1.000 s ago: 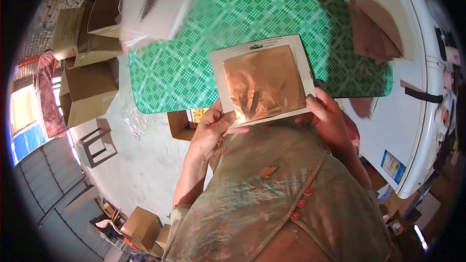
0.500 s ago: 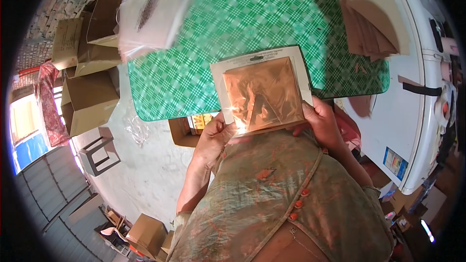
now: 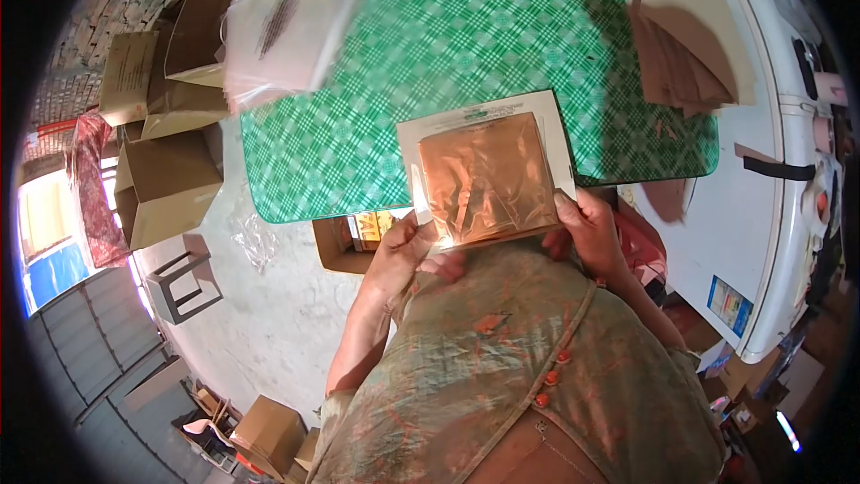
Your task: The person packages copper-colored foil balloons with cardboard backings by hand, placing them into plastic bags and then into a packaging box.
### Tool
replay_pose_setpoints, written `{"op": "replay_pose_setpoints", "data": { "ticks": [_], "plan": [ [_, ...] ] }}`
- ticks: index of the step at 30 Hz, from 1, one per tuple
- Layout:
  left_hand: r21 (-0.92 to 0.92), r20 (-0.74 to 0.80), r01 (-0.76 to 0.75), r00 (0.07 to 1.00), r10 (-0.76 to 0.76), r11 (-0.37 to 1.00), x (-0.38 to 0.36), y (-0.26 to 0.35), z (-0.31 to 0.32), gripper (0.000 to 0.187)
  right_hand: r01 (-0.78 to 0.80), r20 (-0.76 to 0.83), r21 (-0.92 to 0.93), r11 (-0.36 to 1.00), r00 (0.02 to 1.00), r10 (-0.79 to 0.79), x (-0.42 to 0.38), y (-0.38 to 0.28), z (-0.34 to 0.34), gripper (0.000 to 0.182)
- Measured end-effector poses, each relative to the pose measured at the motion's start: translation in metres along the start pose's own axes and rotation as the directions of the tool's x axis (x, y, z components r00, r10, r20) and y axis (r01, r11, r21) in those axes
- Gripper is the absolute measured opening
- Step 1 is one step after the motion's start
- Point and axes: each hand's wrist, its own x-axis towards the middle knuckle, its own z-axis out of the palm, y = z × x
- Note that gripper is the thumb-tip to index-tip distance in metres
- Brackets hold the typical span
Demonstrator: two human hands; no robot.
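A flat package (image 3: 488,179), a shiny copper-brown folded sheet on a white card, is held up at the near edge of the green checked table (image 3: 466,45). My left hand (image 3: 403,251) pinches its lower left corner, thumb on the front. On the lower right side, my right hand (image 3: 591,224) grips it with the thumb in front and the other fingers partly hidden behind. A clear plastic wrap with bright glare covers the package.
Clear plastic bags (image 3: 282,31) lie stacked at the table's left. Brown sheets (image 3: 685,45) are piled at the right. Open cardboard boxes (image 3: 170,179) stand on the left, near a grey stool frame (image 3: 185,280). Another box (image 3: 336,246) sits below the table's edge.
The package has shifted slightly right and tilted a little, with both hands still on it. More fingers of my left hand show below its lower edge.
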Motion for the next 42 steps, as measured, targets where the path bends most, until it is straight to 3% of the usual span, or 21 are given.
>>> {"op": "replay_pose_setpoints", "data": {
  "ticks": [4, 7, 10, 13, 16, 22, 28, 42],
  "plan": [
    [-0.08, -0.01, -0.017, 1.0, 0.016, 0.997, 0.001, -0.004, -0.002, 0.041, 0.092, 0.01, 0.045, 0.995, 0.996, -0.092, 0.005, 0.009, -0.001, 0.03],
    [-0.092, 0.031, -0.025, 0.999, 0.028, 0.995, -0.004, 0.004, 0.002, 0.046, 0.014, 0.039, 0.126, 0.992, 0.999, -0.019, 0.003, 0.003, -0.005, 0.03],
    [-0.179, 0.102, -0.06, 0.992, 0.079, 0.982, -0.003, 0.0, -0.005, 0.055, 0.054, 0.077, 0.218, 0.974, 0.994, -0.072, -0.001, -0.001, -0.002, 0.036],
    [-0.137, 0.238, -0.084, 0.964, 0.115, 0.987, -0.002, 0.0, -0.021, 0.069, 0.04, 0.121, 0.31, 0.95, 0.989, -0.081, -0.006, -0.007, -0.001, 0.042],
    [-0.182, 0.3, -0.103, 0.941, 0.155, 0.978, -0.002, 0.001, -0.025, 0.069, -0.005, 0.13, 0.32, 0.947, 0.991, -0.039, -0.006, -0.013, -0.001, 0.043],
    [-0.075, 0.143, -0.034, 0.989, 0.045, 0.997, -0.002, 0.01, -0.011, 0.057, -0.021, 0.103, 0.384, 0.923, 0.994, -0.02, -0.002, -0.002, -0.003, 0.038],
    [-0.021, 0.108, -0.058, 0.992, 0.06, 0.998, -0.002, 0.009, -0.006, 0.046, 0.044, 0.032, 0.274, 0.961, 0.998, -0.055, 0.0, 0.0, 0.0, 0.035],
    [0.025, 0.017, -0.053, 0.998, 0.053, 0.998, 0.008, -0.008, -0.009, 0.031, -0.017, 0.017, 0.095, 0.995, 1.0, 0.016, 0.002, -0.006, -0.001, 0.022]
  ]
}}
